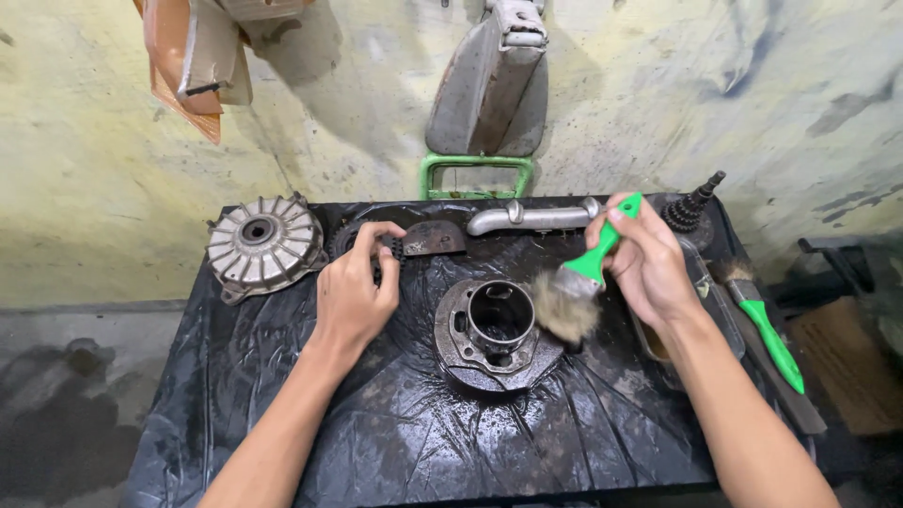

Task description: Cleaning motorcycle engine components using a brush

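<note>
Item: engine cylinder [499,331], dark and wet, stood mid-table on black plastic sheeting [404,433]. Step, as I judged it: brushing grime off its rim. My right hand [649,268] gripped a green-handled brush [581,287], bristles against the cylinder's right edge. My left hand [356,293] curled half-shut around a toothed sprocket [386,252]. Next called for short strokes around the bore. Finned hub [263,243] lay far left.

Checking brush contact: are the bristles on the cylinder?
Touching. Head view shows the brush bristles pressed against the cylinder rim's right side, no gap; right hand grips the handle.
</note>
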